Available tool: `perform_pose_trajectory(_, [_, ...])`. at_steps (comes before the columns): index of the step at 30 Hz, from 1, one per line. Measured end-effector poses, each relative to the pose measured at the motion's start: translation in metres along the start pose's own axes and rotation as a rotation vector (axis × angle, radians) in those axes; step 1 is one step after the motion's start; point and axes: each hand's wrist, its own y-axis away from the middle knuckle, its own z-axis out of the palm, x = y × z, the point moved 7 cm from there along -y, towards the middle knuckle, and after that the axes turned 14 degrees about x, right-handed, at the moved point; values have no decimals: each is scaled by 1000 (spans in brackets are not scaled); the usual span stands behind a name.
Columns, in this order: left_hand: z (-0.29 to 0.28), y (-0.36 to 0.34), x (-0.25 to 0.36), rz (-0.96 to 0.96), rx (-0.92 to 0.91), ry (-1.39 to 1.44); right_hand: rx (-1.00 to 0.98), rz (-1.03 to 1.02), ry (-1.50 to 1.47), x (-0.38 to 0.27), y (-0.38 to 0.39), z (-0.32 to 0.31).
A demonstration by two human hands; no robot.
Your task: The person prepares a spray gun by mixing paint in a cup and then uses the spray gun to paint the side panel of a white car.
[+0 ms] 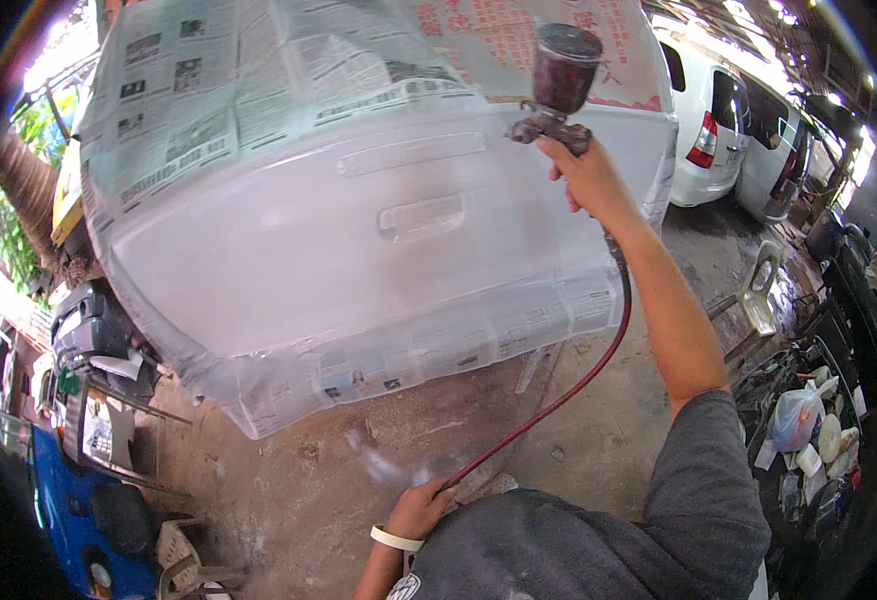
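My right hand is closed round the grip of a spray gun, held out in front of the upper right of a vehicle's rear panel. A dark, stained paint cup stands upright on top of the gun. From the grip a dark red hose curves down to my left hand, whose fingers are wrapped round it near my body. The panel is whitish, with a recessed handle in its middle. Newspaper masking covers the part above it, and more masking paper hangs along its lower edge.
Two parked vehicles, one a white car, stand at the far right. A plastic chair and a heap of clutter with a plastic bag lie nearer on the right. At left are a blue vehicle and a dark case.
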Motion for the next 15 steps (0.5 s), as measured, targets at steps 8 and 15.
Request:
perform_pose_trajectory(8, [67,-46,86,146,-103,42,263,112,78,132,-75,-159])
perform_pose_trajectory(15, [119,-82,145,345,-289,-71,483,152,166,230,-128,-259])
